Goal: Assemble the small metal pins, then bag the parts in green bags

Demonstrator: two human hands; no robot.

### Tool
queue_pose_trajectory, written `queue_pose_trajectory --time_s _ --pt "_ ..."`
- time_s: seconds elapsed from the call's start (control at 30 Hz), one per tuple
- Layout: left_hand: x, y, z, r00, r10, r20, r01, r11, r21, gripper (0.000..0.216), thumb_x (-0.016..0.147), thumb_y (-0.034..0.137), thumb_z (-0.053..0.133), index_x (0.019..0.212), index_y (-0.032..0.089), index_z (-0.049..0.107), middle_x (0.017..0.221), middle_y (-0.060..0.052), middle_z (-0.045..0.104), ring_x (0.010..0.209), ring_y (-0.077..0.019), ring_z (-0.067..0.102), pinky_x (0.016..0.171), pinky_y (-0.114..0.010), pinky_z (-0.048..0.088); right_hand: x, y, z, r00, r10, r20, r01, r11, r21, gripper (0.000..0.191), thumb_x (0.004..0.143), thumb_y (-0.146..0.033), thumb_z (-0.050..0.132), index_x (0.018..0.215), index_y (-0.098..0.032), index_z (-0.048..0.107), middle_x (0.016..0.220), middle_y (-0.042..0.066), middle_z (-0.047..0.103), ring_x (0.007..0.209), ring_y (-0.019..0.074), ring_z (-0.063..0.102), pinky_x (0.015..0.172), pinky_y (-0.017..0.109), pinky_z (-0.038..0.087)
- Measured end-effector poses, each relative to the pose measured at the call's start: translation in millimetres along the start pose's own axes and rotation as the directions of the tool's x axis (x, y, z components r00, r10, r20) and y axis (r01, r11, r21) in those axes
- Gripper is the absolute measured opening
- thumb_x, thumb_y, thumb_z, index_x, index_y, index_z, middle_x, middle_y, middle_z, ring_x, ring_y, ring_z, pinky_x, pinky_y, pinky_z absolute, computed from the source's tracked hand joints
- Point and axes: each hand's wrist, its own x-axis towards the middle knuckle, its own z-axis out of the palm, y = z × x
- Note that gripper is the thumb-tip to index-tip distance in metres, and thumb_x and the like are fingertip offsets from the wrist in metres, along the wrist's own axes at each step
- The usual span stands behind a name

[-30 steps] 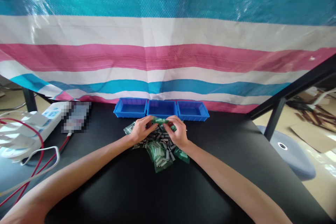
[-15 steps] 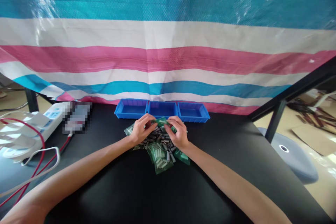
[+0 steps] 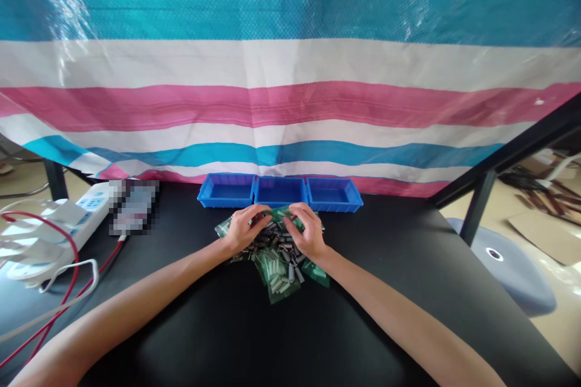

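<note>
Between my hands is a green plastic bag [image 3: 278,213], pinched at its left side by my left hand [image 3: 247,227] and at its right by my right hand [image 3: 308,230]. Both hands have their fingers closed on it, above a pile of small grey metallic cylinder-like pieces [image 3: 290,253]. A second green bag [image 3: 278,278] with light-coloured short pieces in it lies at the near side of the pile. Another green bag [image 3: 316,273] shows below my right hand, and one more [image 3: 222,228] pokes out left of my left hand.
Three blue bins [image 3: 280,190] stand in a row behind the pile. On the left are a white power strip [image 3: 86,208] with plugs, red and white cables, and a blurred-out device [image 3: 135,207]. A striped tarp [image 3: 290,103] hangs behind the black table [image 3: 385,260]. A grey stool [image 3: 508,272] is at the right.
The green bag between my hands sits slightly lower and its middle stands up less. My hands keep nearly the same place, and the view has shifted slightly.
</note>
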Motion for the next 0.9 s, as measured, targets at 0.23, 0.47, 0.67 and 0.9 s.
queue_pose_trajectory --time_s 0.23,0.47,0.67,0.9 --pt "0.3 1.2 -1.5 0.999 -0.044 0.024 0.045 0.999 -0.015 0.024 0.087 0.033 0.059 0.105 0.018 0.063 0.075 -0.001 0.066 0.059 -0.0105 0.057 0.062 -0.022 0.048 1.2 -2.4 -0.9 1.0 0.027 0.01 -0.026 1.0 -0.017 0.005 0.089 -0.021 0.052 0.089 -0.019 0.056 0.088 0.007 0.059 0.078 0.0177 0.057 0.071 0.031 0.05" --pt "2.3 -4.2 2.3 0.998 0.06 0.003 -0.06 0.998 0.008 0.019 0.087 0.032 0.059 0.081 0.014 0.063 0.068 -0.002 0.06 0.059 -0.0112 0.053 0.059 -0.022 0.044 1.4 -3.7 -0.7 0.999 0.033 -0.013 -0.033 0.999 -0.011 0.007 0.091 -0.02 0.049 0.087 -0.019 0.054 0.085 0.006 0.056 0.078 0.0169 0.055 0.072 0.03 0.048" --pt "2.7 -3.6 2.4 0.999 0.049 -0.01 -0.049 0.999 -0.023 0.017 0.088 0.03 0.057 0.08 0.015 0.06 0.07 -0.001 0.059 0.061 -0.011 0.052 0.06 -0.022 0.044 1.8 -4.5 -1.7 1.0 0.024 0.009 -0.024 1.0 -0.006 0.008 0.089 -0.022 0.052 0.082 -0.019 0.054 0.083 0.006 0.056 0.078 0.0176 0.055 0.071 0.031 0.048" --pt "3.2 -4.2 2.1 1.0 0.027 0.013 -0.027 0.999 -0.025 0.018 0.088 0.032 0.057 0.083 0.015 0.061 0.072 -0.002 0.06 0.063 -0.0115 0.054 0.059 -0.022 0.045 1.3 -0.3 -0.4 0.999 0.02 0.03 -0.019 0.999 -0.041 0.011 0.089 -0.023 0.054 0.078 -0.019 0.055 0.083 0.007 0.058 0.081 0.0188 0.056 0.073 0.033 0.049"
